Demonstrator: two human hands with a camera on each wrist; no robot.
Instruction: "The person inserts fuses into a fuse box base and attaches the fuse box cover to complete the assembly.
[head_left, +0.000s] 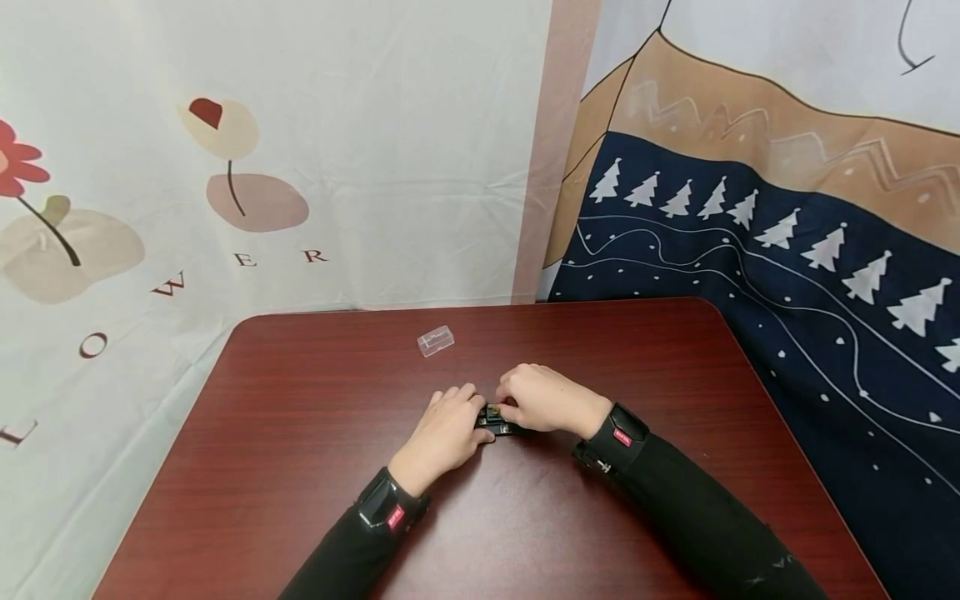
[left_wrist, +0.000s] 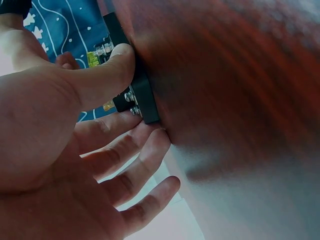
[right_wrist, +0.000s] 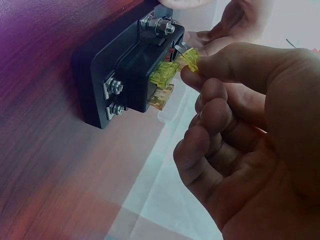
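A black fuse block (right_wrist: pixel 136 80) with metal screw terminals lies on the table, partly covered by both hands in the head view. My left hand (head_left: pixel 444 429) grips it from the left, thumb (left_wrist: pixel 122 62) along the near side and forefinger at its end. Between thumb and forefinger my right hand (head_left: pixel 551 402) pinches a yellow blade fuse (right_wrist: pixel 190 59). Its metal prongs show, tilted over the block and out of the slots. In the right wrist view a yellow fuse (right_wrist: pixel 165 75) and a tan fuse (right_wrist: pixel 160 96) sit in the block.
A clear plastic cover (head_left: pixel 436 341) lies near the back edge of the reddish-brown wooden table (head_left: pixel 315 392). Printed cloths hang behind it: a white one (head_left: pixel 420 167) with flowers and letters, a dark blue one (head_left: pixel 750 275) with trees at right.
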